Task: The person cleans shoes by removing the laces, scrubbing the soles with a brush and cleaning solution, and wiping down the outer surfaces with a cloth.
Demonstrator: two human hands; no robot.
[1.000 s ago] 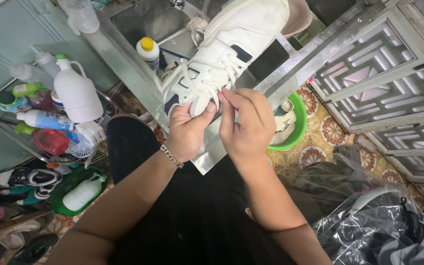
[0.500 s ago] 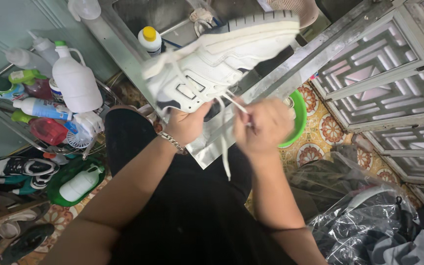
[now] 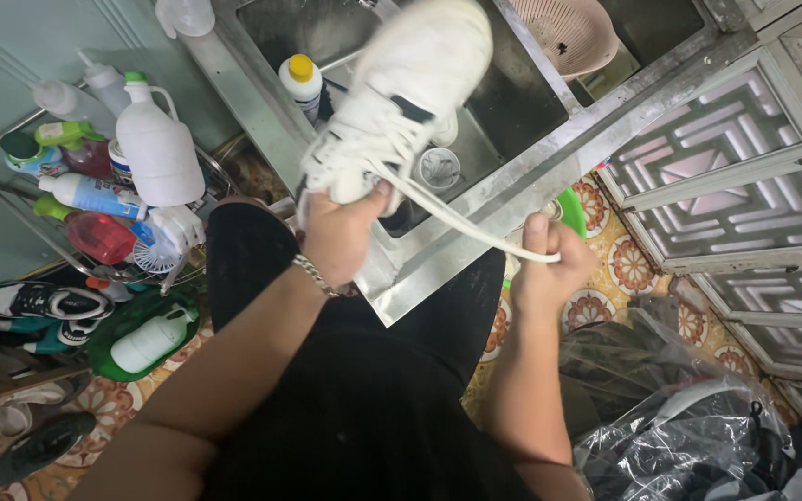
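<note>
Bottles [image 3: 155, 153] crowd the wire rack [image 3: 11, 186] at our left. Our left hand [image 3: 341, 237] clamps the heel of the white sneaker [image 3: 401, 102] above the steel sink [image 3: 512, 102]. Our right hand [image 3: 549, 269] pinches its white lace [image 3: 457, 218], pulled taut between them.

head-worn view, steeply down, close over sink [image 3: 549, 172]

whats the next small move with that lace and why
Probably keep drawing the right hand away from the white sneaker, so the white lace slides further out. The lace runs taut from the shoe's eyelets to the pinched fingers, while the left hand grips the shoe over the steel sink. How much lace remains threaded is too blurred to tell.
</note>
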